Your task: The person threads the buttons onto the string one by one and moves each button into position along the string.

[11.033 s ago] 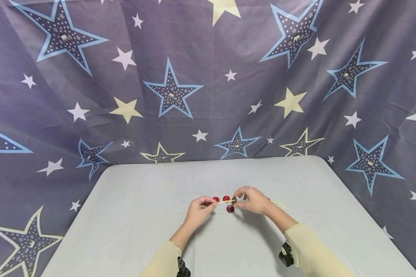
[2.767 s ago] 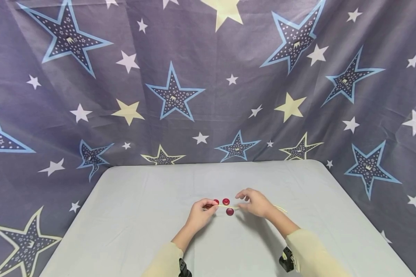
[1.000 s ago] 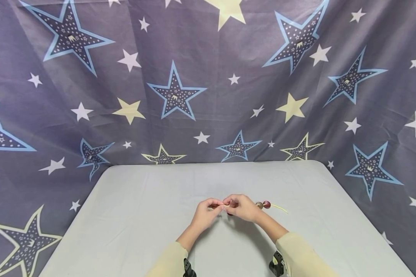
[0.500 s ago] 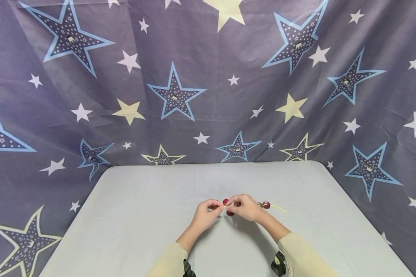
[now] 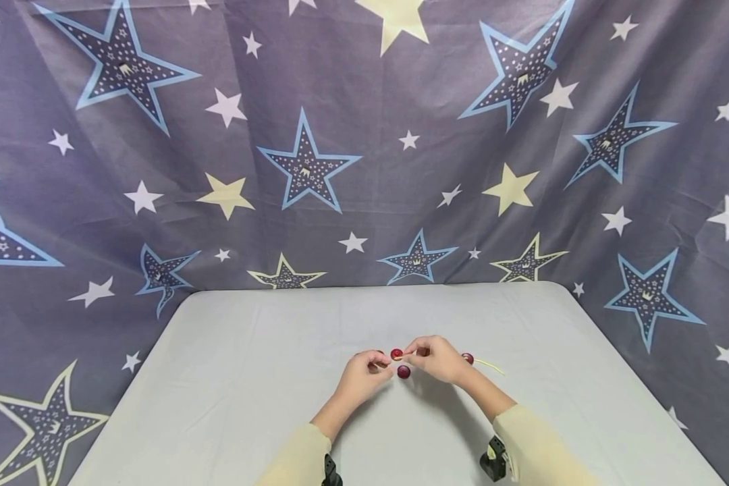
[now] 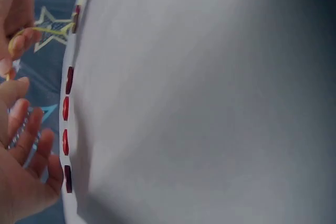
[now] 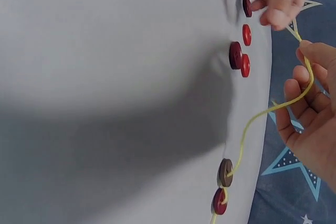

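Note:
My right hand (image 5: 440, 358) pinches a yellow string (image 7: 252, 121) near one end, and a short tip sticks out leftward from its fingertips. The string hangs down from there through a brown button (image 7: 226, 172) and a maroon button (image 7: 220, 201), both lying on the table. My left hand (image 5: 360, 376) is just left of the string's tip, thumb and fingers apart, with nothing visible between them. Loose on the table near the hands are a red button (image 5: 397, 354), a maroon button (image 5: 403, 372), another red button (image 7: 247, 35) and a dark red button (image 7: 247, 7).
The table (image 5: 249, 378) has a pale cover. A dark curtain (image 5: 364, 121) with stars hangs behind and beside it. The string's far tail (image 5: 491, 366) lies to the right of the right hand. Black straps with cameras (image 5: 493, 459) are on the wrists.
Earlier the right hand held the brown button on the string; now that button lies beside the threaded maroon one. Within the last second the hands met at the string, then the right drew back rightward.

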`<state>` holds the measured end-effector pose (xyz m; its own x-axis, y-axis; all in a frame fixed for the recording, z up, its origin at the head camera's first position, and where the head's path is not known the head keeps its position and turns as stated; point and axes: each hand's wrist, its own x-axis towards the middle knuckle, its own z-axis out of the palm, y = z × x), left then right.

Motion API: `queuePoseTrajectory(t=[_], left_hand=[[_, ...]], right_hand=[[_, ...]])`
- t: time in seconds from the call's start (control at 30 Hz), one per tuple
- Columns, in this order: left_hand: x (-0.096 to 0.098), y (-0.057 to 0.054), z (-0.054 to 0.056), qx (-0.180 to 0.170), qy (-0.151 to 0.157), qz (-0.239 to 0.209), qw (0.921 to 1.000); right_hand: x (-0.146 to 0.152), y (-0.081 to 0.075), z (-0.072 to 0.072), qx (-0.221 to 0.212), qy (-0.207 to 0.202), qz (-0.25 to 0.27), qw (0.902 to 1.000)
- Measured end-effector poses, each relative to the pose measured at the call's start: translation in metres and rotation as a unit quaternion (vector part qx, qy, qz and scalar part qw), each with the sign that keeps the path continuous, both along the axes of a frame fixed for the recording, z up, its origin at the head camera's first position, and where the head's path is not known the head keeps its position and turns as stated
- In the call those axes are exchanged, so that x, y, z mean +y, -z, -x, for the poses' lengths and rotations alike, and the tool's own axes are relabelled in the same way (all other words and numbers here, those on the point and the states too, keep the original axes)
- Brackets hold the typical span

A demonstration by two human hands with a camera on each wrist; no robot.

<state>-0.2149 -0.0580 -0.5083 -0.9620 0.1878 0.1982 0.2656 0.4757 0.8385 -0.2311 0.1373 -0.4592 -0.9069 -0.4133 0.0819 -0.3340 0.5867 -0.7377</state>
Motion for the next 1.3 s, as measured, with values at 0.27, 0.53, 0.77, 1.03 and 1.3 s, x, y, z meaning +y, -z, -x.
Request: queuePoseTrajectory(t=[0.27, 0.53, 0.77, 1.03, 1.3], left_hand=[[0.009, -0.002, 0.003, 0.060, -0.014, 0.197, 0.9785], [0.020, -0.003, 0.005, 0.081, 0.002, 0.255, 0.9636], [0.026, -0.003, 0.009, 0.075, 0.009, 0.292, 0.9535], [0.030, -0.003, 0.014, 0.084, 0.011, 0.342, 0.9357], [0.033, -0.007, 0.017, 0.056, 0.017, 0.369, 0.9277]], right_hand=[[0.008, 0.000, 0.006, 0.019, 0.009, 0.003, 0.9998], [0.014, -0.003, 0.010, 0.027, 0.009, 0.009, 0.9996], [0.017, -0.002, 0.012, 0.021, 0.018, 0.021, 0.9994], [0.018, -0.005, 0.014, 0.028, 0.028, 0.031, 0.9987], [0.019, -0.006, 0.015, 0.020, 0.033, 0.031, 0.9988]])
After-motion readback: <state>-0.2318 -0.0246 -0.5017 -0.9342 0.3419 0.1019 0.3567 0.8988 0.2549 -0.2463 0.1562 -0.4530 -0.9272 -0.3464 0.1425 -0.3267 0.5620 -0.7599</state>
